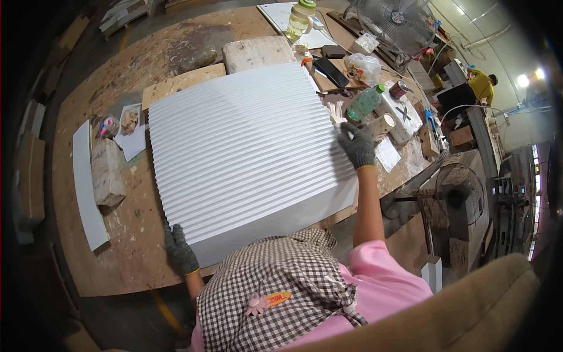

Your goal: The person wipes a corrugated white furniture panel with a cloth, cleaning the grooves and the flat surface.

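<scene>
A large white ribbed panel (246, 152), with smooth front side, lies on the worktable in front of me. My left hand (182, 252), in a dark grey knit glove, rests against its front left corner with the fingers stretched along the side. My right hand (358, 146), gloved alike, is over the panel's right edge, fingers curled together. A small pale bit shows at those fingertips, too small to name. Just beyond that hand are a pale cylindrical container (382, 124), a white square piece (387, 154) and crumpled white scraps (336, 111).
Around the panel on the worktable (76, 176) are wrapped blocks (108, 173), a curved white strip (88, 188), a green bottle (365, 104), a phone (330, 73), a can (398, 89) and a drink jug (300, 20). Fans (399, 23) stand beyond; a person in yellow (482, 87) is far right.
</scene>
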Motion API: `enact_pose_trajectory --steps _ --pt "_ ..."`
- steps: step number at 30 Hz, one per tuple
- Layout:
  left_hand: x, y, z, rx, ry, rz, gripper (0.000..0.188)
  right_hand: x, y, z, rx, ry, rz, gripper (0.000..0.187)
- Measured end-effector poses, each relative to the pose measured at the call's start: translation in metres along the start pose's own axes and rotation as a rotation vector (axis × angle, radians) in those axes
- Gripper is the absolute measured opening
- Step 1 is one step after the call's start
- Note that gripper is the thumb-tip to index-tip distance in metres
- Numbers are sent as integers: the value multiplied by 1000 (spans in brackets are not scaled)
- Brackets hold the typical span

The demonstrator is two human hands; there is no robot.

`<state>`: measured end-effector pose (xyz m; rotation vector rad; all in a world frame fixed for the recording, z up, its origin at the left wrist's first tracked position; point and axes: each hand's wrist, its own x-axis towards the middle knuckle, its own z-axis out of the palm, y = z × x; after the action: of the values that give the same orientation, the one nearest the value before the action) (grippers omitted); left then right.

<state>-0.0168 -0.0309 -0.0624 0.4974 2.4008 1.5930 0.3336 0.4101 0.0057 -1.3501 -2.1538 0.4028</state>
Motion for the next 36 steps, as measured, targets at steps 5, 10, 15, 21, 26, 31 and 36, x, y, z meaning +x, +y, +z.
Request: enact_pose_trajectory --steps 5,10,15,21,26,31,36 --pt "-1 -5 -6 -24 -24 -12 50 -40 -62 12 -83 -242 -239 32" --pt "-2 -12 -7 74 17 20 52 -7 -6 -19 -347 -105 68 42" --pt "-1 2 0 51 13 -26 53 -26 -17 14 113 -75 -121 41" --pt "0 -14 -9 26 45 -38 50 -18 -35 -15 433 -133 501 35" --pt "8 -26 -6 11 20 17 49 -34 117 -60 3 43 396 44" --pt "10 -58 -16 -79 36 -1 45 -53 204 -89 -497 -91 806 49" --pt "23 -109 -38 239 -48 274 40 -48 248 -49 -767 -70 508 37"
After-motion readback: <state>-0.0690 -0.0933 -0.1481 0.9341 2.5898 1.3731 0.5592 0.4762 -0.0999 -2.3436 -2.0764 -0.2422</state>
